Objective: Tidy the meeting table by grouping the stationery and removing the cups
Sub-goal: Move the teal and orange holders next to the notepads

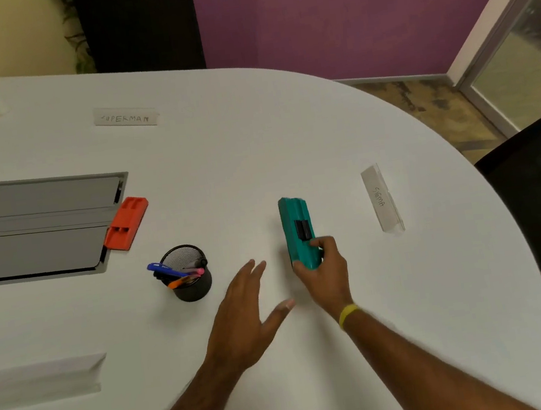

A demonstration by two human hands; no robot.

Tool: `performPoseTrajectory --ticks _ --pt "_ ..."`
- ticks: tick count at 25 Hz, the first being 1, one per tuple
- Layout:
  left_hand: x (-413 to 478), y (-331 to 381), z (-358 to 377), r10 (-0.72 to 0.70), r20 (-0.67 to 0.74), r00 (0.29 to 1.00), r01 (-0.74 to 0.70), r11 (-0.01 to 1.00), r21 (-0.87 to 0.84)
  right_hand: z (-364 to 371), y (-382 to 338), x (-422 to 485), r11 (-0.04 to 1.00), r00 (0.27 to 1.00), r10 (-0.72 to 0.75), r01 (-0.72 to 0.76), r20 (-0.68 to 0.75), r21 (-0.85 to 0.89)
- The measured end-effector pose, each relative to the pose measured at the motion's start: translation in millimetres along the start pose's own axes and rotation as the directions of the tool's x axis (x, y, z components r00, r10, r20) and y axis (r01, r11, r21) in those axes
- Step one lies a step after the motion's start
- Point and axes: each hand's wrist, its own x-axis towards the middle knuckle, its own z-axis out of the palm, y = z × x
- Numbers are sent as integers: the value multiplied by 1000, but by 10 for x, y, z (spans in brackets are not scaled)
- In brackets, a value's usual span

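Right hand [324,271] wrapped around near end of teal rectangular plastic stapler-like block [297,232], centre-right of frame on white round table [411,289]. Left hand [246,318] open wide, fingers spread, beside black mesh pen cup [191,277] at centre.

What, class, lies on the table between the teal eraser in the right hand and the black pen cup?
Only the open left hand hovers in that gap. The right hand grips the teal eraser; the table toward the pen cup is otherwise bare.
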Motion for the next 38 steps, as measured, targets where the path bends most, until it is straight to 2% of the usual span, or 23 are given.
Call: performPoseTrajectory --ticks 2,3,4,6,8,10,12,14,17,20,22,25,28,30,32,35,38 --pt "-3 181 -169 -64 -111 992 35 969 -244 -3 -195 -432 988 988 -155 155 10 13" --pt "-28 254 -261 -133 -158 979 59 914 -401 10 -302 -634 967 967 -254 254 23 -19" --pt "-71 302 -350 -205 -186 961 71 832 -550 41 -403 -818 930 932 -360 362 45 -68" --pt "-241 292 -531 -332 -245 911 39 661 -749 188 -578 -1127 792 810 -571 586 132 -170" --pt "-449 164 -664 -463 -330 823 5 587 -809 410 -713 -1346 634 676 -702 737 224 -235" --pt "-619 -60 -804 -602 -371 707 36 555 -831 688 -826 -1485 535 583 -741 812 334 -232" --pt "-707 -334 -983 -718 -344 605 100 497 -862 945 -905 -1579 491 520 -718 849 463 -193" --pt "-750 -684 -1219 -775 -342 532 110 464 -879 1181 -977 -1619 506 496 -687 851 532 -139" --pt "-814 -1246 -1622 -790 -379 482 86 473 -877 1636 -1126 -1556 644 585 -641 762 498 -67" --pt "-848 -1694 -1870 -800 -346 490 165 475 -864 2291 -1332 -1291 807 740 -492 585 458 -79" --pt "-850 -1891 -1949 -792 -327 515 182 474 -862 2747 -1438 -978 889 832 -344 438 436 -136" --pt "-865 -2132 -2024 -776 -317 546 168 471 -866 3312 -1463 -411 912 912 -124 260 392 -316" --pt "-927 -2305 -2085 -763 -305 570 141 457 -878 3674 -1384 19 871 943 82 90 323 -483" --pt "-966 -2419 -2132 -764 -302 571 121 442 -889 3860 -1298 207 838 943 132 58 306 -542" --pt "-1005 -2521 -2178 -772 -298 562 103 422 -901 4024 -1231 324 830 941 119 81 318 -551" --pt "-1059 -2643 -2235 -786 -277 553 77 379 -922 4224 -1166 406 854 949 11 154 314 -497" --pt "-1105 -2713 -2253 -798 -268 540 72 361 -930 4289 -1173 387 876 959 -3 139 284 -462"
